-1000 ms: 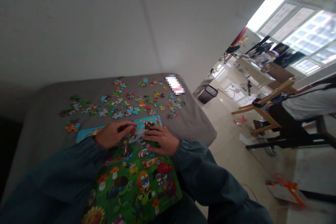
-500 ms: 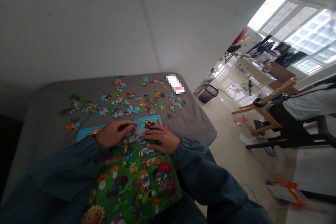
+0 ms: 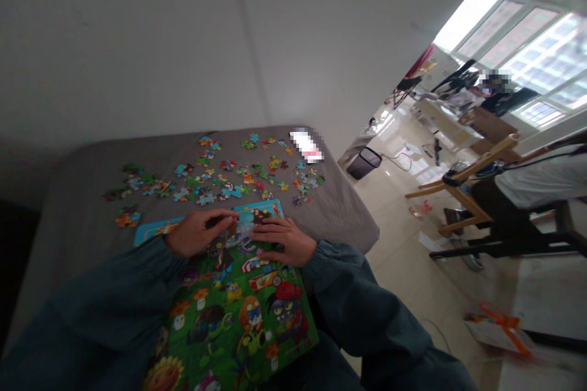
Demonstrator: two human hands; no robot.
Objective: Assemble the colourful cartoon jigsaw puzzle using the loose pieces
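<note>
A colourful jigsaw puzzle board (image 3: 238, 317) with cartoon plants lies in front of me on a grey table (image 3: 77, 195), mostly filled in. My left hand (image 3: 195, 231) rests on the board's upper part with fingers curled and pressed together over a small puzzle piece. My right hand (image 3: 287, 241) lies flat on the board beside it, fingers stretched toward the left hand. Both hands meet near the board's blue top edge (image 3: 257, 211). Several loose puzzle pieces (image 3: 220, 180) are scattered on the table beyond the board.
A small pink and white object (image 3: 306, 145) lies at the table's far right corner. Right of the table are a black bin (image 3: 363, 163), a wooden chair (image 3: 463, 180), a seated person (image 3: 536, 186), and orange-trimmed paper (image 3: 498, 330) on the tiled floor.
My right hand has flattened and shifted slightly up the board. The left hand has hardly moved.
</note>
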